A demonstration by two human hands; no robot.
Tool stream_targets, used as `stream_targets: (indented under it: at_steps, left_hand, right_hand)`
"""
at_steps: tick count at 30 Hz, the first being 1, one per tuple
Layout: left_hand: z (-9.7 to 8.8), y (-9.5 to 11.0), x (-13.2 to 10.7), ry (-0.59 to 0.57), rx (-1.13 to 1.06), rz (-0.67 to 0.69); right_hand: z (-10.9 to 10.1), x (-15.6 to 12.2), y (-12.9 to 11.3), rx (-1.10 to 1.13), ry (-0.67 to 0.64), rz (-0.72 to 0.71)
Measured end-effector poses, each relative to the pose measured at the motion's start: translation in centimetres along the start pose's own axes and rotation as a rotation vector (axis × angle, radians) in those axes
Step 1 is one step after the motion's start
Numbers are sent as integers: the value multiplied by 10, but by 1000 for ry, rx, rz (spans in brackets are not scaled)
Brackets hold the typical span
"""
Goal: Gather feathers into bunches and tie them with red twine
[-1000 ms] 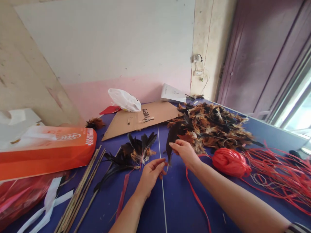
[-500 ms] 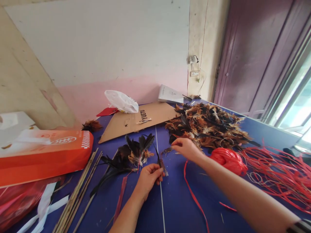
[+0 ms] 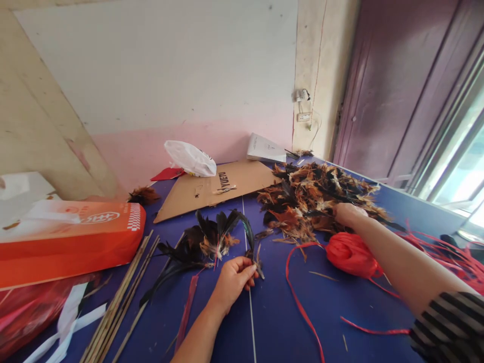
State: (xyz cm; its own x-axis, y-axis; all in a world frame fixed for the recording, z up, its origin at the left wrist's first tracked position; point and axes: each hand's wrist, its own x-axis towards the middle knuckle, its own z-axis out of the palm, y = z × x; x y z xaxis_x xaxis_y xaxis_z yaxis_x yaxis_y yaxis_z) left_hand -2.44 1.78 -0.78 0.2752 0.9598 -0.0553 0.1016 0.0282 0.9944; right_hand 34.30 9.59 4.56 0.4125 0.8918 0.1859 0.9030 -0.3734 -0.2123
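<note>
My left hand [image 3: 233, 280] is closed on a dark feather [image 3: 250, 241] by its quill, low over the blue table [image 3: 280, 317]. Just left of it lies a small bunch of black feathers [image 3: 206, 241] tied with red string. My right hand [image 3: 347, 214] reaches far out into the big pile of brown, orange and black feathers [image 3: 317, 197]; its fingers are buried among them. A ball of red string [image 3: 351, 254] sits under my right forearm, with a loose red strand [image 3: 298, 297] curling toward me.
Thin bamboo sticks [image 3: 121, 302] lie at the left front beside an orange box [image 3: 71, 242]. A flat cardboard sheet [image 3: 215, 187], a white plastic bag [image 3: 191, 157] and a white box [image 3: 265, 147] sit at the back. Loose red strands [image 3: 449, 252] spread at the right.
My right hand left the feather near my left hand and moved far right into the feather pile. My left hand stayed put, still holding the dark feather.
</note>
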Motion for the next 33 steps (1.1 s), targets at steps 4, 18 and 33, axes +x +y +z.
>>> stream_targets:
  at_steps: [4,18,33]
  left_hand:
    - [1,1,1,-1,0,-2]
    - [-4,1,0,22,-267,1]
    - [-6,1,3,151,-437,-114]
  right_hand:
    - [-11,5,-2,66,-40,6]
    - [10,-129,-148,1241,-579,-238]
    - [35,-80,-165,360,-108,-655]
